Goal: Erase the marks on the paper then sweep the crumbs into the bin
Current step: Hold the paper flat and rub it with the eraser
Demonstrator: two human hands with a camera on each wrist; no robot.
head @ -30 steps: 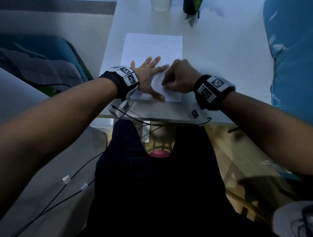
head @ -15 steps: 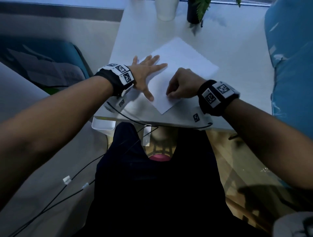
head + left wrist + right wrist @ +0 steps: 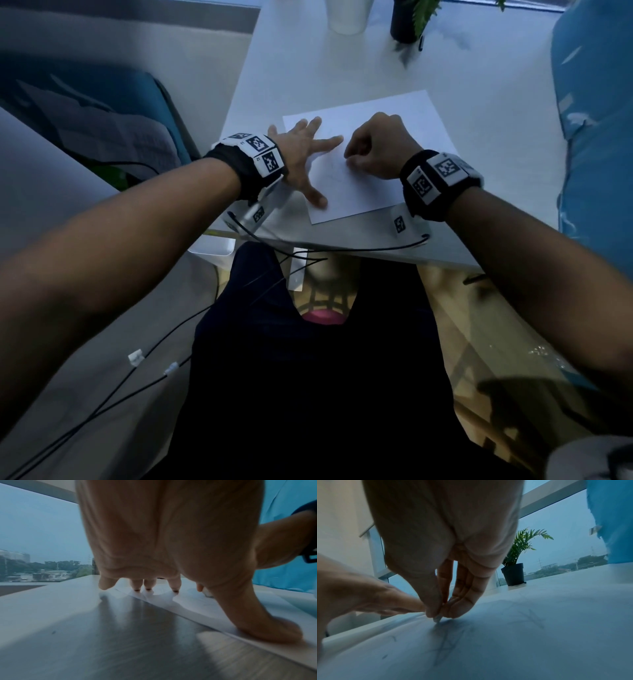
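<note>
A white sheet of paper (image 3: 387, 144) lies turned at an angle on the white table (image 3: 301, 61). My left hand (image 3: 301, 150) is spread flat, its fingertips (image 3: 175, 588) and thumb pressing the sheet's left part. My right hand (image 3: 376, 147) is curled beside it, and its thumb and fingers pinch a small pale eraser (image 3: 437, 618) whose tip touches the paper. Faint pencil marks (image 3: 447, 642) run below the eraser, and a second mark (image 3: 530, 616) lies to the right. A white bin (image 3: 215, 251) shows below the table's left front corner.
At the table's far edge stand a white cup (image 3: 347, 15) and a small plant in a black pot (image 3: 407, 20). A blue curtain (image 3: 599, 120) hangs along the right. A dark blue chair (image 3: 102, 113) stands left. Black cables (image 3: 308, 246) hang over the front edge.
The paper has been rotated from upright to slanted, then to nearly sideways. My left hand stayed spread on it, and my right hand stayed curled on the sheet beside it.
</note>
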